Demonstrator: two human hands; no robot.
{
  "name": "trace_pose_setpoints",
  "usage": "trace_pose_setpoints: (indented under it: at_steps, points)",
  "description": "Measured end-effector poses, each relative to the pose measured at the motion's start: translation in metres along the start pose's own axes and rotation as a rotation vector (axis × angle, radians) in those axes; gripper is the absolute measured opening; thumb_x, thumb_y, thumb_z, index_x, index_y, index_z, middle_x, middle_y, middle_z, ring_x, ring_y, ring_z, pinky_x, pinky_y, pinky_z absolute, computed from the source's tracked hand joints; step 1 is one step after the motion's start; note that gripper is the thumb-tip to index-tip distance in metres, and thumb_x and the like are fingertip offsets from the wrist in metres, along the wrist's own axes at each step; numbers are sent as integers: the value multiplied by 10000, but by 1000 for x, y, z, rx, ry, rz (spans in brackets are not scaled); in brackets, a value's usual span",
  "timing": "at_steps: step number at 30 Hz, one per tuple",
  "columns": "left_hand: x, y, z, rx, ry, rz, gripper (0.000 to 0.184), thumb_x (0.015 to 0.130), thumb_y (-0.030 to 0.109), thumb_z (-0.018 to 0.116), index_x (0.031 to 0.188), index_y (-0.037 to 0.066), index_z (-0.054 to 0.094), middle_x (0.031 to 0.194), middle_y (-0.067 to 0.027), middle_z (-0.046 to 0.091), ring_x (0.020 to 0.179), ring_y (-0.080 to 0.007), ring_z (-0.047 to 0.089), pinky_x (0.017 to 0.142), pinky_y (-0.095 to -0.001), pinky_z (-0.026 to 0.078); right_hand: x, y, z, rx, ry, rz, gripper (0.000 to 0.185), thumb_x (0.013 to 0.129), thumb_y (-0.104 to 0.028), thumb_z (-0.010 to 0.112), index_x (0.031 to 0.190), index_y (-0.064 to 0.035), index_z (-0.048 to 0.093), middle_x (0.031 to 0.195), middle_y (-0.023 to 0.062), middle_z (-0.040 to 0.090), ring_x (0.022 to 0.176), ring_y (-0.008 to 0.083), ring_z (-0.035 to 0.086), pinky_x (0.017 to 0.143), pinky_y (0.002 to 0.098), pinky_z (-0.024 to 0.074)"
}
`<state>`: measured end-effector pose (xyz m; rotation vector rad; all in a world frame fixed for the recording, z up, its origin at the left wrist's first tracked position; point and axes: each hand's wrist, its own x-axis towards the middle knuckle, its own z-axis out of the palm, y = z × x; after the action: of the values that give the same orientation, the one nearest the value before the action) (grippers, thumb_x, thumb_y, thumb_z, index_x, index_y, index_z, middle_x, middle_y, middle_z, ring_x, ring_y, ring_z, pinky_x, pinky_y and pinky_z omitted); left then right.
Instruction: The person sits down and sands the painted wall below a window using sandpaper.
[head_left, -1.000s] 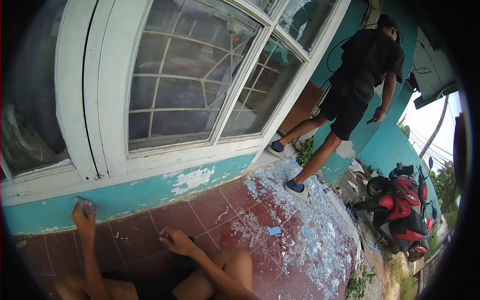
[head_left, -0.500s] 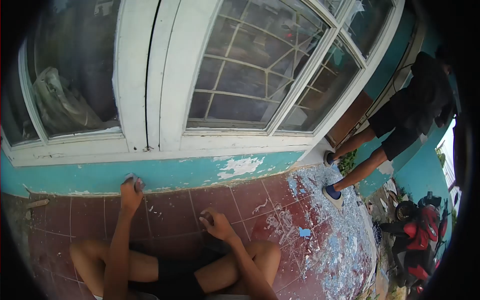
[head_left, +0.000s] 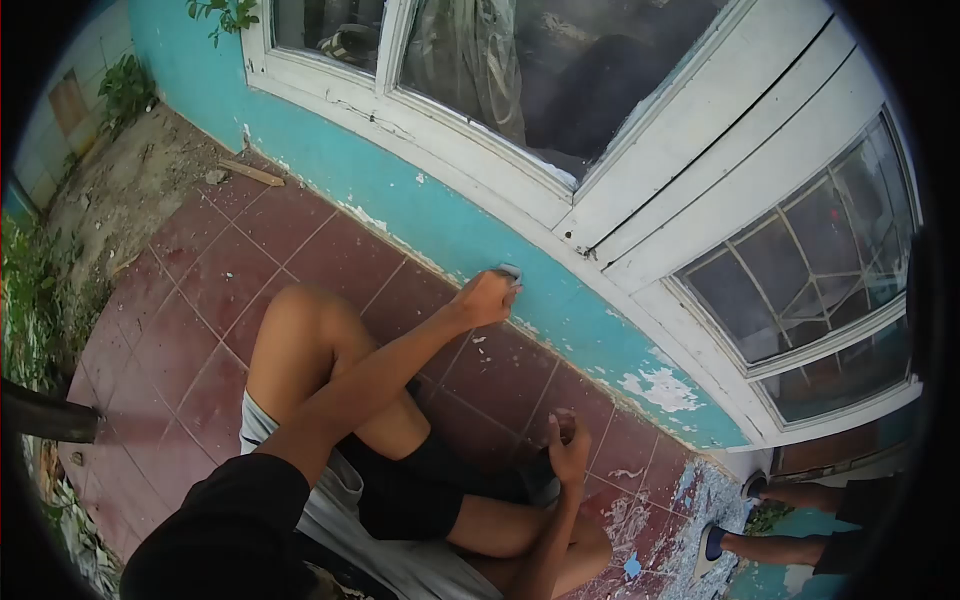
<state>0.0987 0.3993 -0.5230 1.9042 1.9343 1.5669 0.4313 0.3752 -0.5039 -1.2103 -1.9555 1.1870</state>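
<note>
The view swung left; the left hand's (head_left: 485,299) fingers pinched a grey block (head_left: 511,271) above the floor's (head_left: 235,268) wall-side edge; the right hand's (head_left: 571,452) curled loosely.

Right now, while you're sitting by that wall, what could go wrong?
The left hand holds a small grey piece at the teal wall, so its knuckles might get scraped. Pale flakes lie around the other person's shoe, so that person could perhaps slip.
</note>
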Motion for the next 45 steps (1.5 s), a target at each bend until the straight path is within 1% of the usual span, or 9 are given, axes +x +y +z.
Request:
trace_pose_setpoints:
  at_steps: [5,7,10,13,19,25,32,37,45]
  points:
    - [1,3,-9,-67,100,-169,131,926,67,616,855,-44,611,846,-238,647,802,-426,659,708,-476,538,-7,-2,-6,-111,23,-17,178,957,-106,671,1098,-7,624,751,50,656,651,107,624,566,256,470]
    - [-23,-28,20,159,-237,-14,131,897,64,633,839,-49,602,872,-240,659,831,-425,666,710,-470,546,-9,-6,-3,-146,18,-15,180,959,-108,667,1102,-7,623,744,47,649,645,105,618,566,257,470]
    - [-1,-19,10,156,-240,-74,125,896,80,644,851,-32,612,902,-250,662,843,-429,667,728,-455,557,0,-5,-1,-162,37,-67,210,957,-125,674,1118,1,628,730,56,650,616,108,608,559,263,461]
    - [17,25,-37,-33,147,-155,119,915,84,622,874,-27,620,869,-251,639,831,-446,640,737,-476,543,-7,3,-5,-200,17,-60,200,956,-125,675,1107,-1,632,740,63,656,619,110,611,557,270,463]
    - [-10,-16,-2,126,-217,-65,166,932,120,639,845,-21,620,785,-238,632,751,-434,646,672,-459,533,-1,-7,-5,-189,49,-94,199,953,-123,678,1105,-2,635,742,58,654,628,91,606,553,255,448]
    - [17,21,-37,-114,276,-228,177,944,116,626,841,-27,608,807,-226,639,767,-433,647,681,-458,519,-8,18,-9,-194,48,-53,177,948,-98,676,1092,-6,634,755,59,661,620,101,611,546,252,442]
    - [1,-4,-4,-85,45,28,255,956,153,636,782,-31,606,735,-223,635,664,-425,632,592,-443,483,-3,-2,-3,-110,44,-34,191,940,-104,686,1101,-15,637,747,62,656,612,109,609,552,251,450]
    - [22,7,-67,-115,475,-410,299,984,163,591,765,-40,570,657,-232,603,603,-444,599,571,-480,469,-12,8,-8,-187,24,-88,173,949,-96,666,1098,-13,633,746,69,653,618,119,622,549,269,459]
    - [13,-2,-18,-91,247,-78,306,985,170,593,764,-41,572,692,-236,589,625,-389,592,584,-443,447,-2,2,1,-144,-3,-92,177,960,-97,658,1105,-4,620,734,56,637,615,100,606,555,252,461]
